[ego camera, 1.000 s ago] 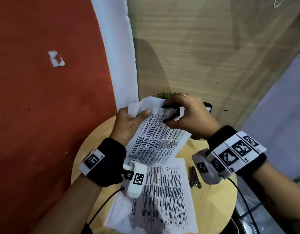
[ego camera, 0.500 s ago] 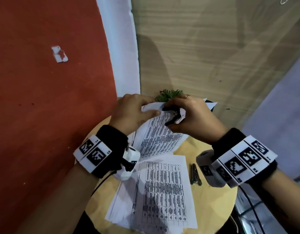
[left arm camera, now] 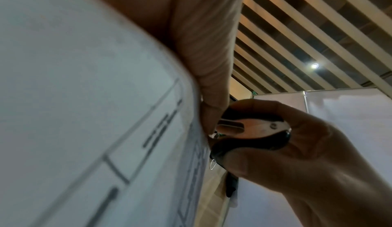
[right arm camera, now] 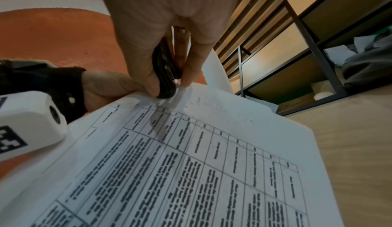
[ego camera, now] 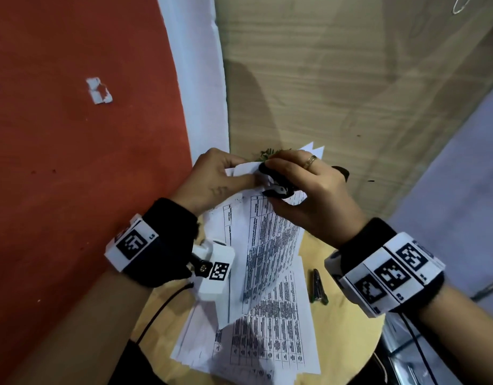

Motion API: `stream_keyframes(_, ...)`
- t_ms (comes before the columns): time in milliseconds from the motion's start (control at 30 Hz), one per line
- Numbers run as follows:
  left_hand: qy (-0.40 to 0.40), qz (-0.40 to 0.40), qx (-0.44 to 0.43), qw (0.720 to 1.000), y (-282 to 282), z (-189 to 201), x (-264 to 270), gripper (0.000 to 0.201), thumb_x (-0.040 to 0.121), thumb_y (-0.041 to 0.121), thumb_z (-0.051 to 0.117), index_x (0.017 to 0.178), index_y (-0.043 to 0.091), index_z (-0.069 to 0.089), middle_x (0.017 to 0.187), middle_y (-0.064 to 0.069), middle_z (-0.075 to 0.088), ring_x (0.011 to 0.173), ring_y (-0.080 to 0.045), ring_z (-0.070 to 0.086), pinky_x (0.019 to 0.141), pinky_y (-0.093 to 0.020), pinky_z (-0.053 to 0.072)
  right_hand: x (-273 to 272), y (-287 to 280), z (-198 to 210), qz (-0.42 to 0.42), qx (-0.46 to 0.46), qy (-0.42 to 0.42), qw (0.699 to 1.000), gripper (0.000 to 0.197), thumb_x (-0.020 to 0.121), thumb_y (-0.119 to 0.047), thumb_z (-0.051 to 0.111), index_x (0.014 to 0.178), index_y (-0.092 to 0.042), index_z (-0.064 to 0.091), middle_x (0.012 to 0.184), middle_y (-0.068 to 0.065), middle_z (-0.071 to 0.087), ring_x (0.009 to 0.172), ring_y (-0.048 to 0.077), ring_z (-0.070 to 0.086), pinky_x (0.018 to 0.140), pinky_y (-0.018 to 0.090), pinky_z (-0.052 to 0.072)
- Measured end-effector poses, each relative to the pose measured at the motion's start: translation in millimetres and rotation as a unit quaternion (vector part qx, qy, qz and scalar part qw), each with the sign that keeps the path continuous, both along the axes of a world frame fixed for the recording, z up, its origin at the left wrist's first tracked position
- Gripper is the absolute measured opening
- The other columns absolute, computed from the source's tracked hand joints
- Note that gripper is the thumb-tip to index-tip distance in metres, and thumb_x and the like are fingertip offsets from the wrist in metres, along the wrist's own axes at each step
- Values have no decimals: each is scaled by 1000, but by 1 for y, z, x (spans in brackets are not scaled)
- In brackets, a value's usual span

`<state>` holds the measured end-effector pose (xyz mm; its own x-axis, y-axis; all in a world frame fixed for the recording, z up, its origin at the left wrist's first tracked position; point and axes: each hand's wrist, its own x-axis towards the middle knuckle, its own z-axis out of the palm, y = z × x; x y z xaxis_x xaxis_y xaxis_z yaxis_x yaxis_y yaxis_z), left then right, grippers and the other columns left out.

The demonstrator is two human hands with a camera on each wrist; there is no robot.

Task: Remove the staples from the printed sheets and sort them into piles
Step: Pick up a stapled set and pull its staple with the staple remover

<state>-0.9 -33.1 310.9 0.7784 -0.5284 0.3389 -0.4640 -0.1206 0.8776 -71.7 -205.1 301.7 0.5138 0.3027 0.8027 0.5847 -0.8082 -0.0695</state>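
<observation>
I hold a stapled set of printed sheets (ego camera: 267, 240) upright above the round table. My left hand (ego camera: 225, 176) pinches its folded top corner. My right hand (ego camera: 298, 187) squeezes a black staple remover (ego camera: 277, 190) against that same corner. In the left wrist view the staple remover (left arm camera: 250, 130) shows its metal claws at the sheet edge (left arm camera: 127, 130), and a bent staple (left arm camera: 212, 164) hangs just below it. The right wrist view has the staple remover (right arm camera: 165, 73) biting the top of the printed sheets (right arm camera: 191, 163). A pile of loose printed sheets (ego camera: 267, 337) lies on the table beneath.
The round wooden table (ego camera: 350, 329) stands in a corner between a red wall (ego camera: 73, 162) and a wood panel (ego camera: 337, 93). A dark metal clip-like tool (ego camera: 317, 287) lies to the right of the pile. A small green plant (ego camera: 267, 154) peeks out behind my hands.
My left hand has moved from the sheet's left edge up to the top corner beside the staple remover. Both hands and the held sheets have risen and the sheets now hang steeper.
</observation>
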Motion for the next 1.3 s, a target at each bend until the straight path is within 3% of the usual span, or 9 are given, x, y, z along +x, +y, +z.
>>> stream_keyframes(100, -7, -5, 2, 1000, 1, 4, 0, 15, 74, 16, 78, 65, 28, 73, 65, 12, 61, 63, 1, 52, 59, -17, 40, -2, 2, 5, 2, -15, -8, 1000, 34, 71, -5, 73, 104, 0, 67, 104, 13, 66, 88, 30, 65, 72, 34, 50)
stream_keyframes(233, -9, -10, 6, 1000, 2, 6, -3, 10, 72, 24, 78, 64, 26, 73, 66, 2, 59, 64, -3, 50, 59, -22, 38, -5, 3, 9, -6, -46, -14, 999, 35, 70, -5, 74, 104, -1, 68, 103, 12, 66, 88, 30, 65, 66, 34, 54)
stream_keyframes(433, -19, -5, 3, 1000, 1, 6, -5, 14, 69, 30, 80, 59, 26, 72, 62, 6, 53, 61, -2, 45, 56, -21, 33, -5, 2, 10, -16, -71, -23, 997, 33, 68, -7, 72, 100, -1, 69, 100, 13, 68, 86, 31, 67, 62, 32, 54)
stream_keyframes(567, -21, -23, 7, 999, 1, 8, -8, 16, 76, 15, 77, 63, 23, 73, 59, 26, 58, 60, 12, 47, 55, -11, 37, -6, 2, 12, -10, -85, -31, 996, 31, 67, -5, 72, 98, 1, 68, 98, 14, 68, 82, 33, 67, 61, 35, 55)
stream_keyframes(633, -15, -49, 3, 999, 1, 10, -9, 21, 77, 5, 74, 78, 26, 74, 71, 29, 64, 68, 15, 53, 64, -7, 41, -5, 2, 13, -5, -90, -33, 995, 31, 67, -4, 72, 97, 2, 68, 97, 15, 68, 80, 34, 67, 60, 35, 55)
stream_keyframes(733, 11, -70, -9, 997, 3, 12, -11, 23, 76, -2, 71, 91, 16, 70, 76, 21, 69, 74, 8, 60, 70, -10, 45, -4, 1, 15, 0, -99, -35, 995, 30, 65, -5, 72, 94, 3, 68, 94, 17, 69, 77, 34, 67, 60, 35, 55)
stream_keyframes(933, 29, -76, -16, 997, 4, 16, -10, 22, 76, -5, 70, 93, 9, 72, 95, -7, 72, 85, -8, 64, 81, -22, 51, -2, -1, 18, 5, -100, -36, 994, 25, 66, -6, 72, 90, 3, 68, 90, 15, 68, 75, 32, 66, 66, 32, 46)
stream_keyframes(1167, 76, -74, -47, 993, 2, 15, -14, 17, 69, 14, 71, 87, 16, 71, 84, 5, 71, 80, -5, 64, 75, -16, 49, -4, -7, 22, 30, -36, 3, 999, 25, 70, -8, 72, 93, 1, 68, 93, 12, 68, 77, 31, 66, 64, 36, 53)
stream_keyframes(1300, 40, -37, -68, 996, -2, 15, -11, 22, 68, 15, 78, 87, 7, 70, 88, -8, 63, 85, -13, 61, 78, -23, 46, -7, -8, 22, 57, 23, 34, 998, 25, 72, -6, 72, 95, 2, 67, 93, 9, 68, 81, 22, 63, 71, 29, 50)
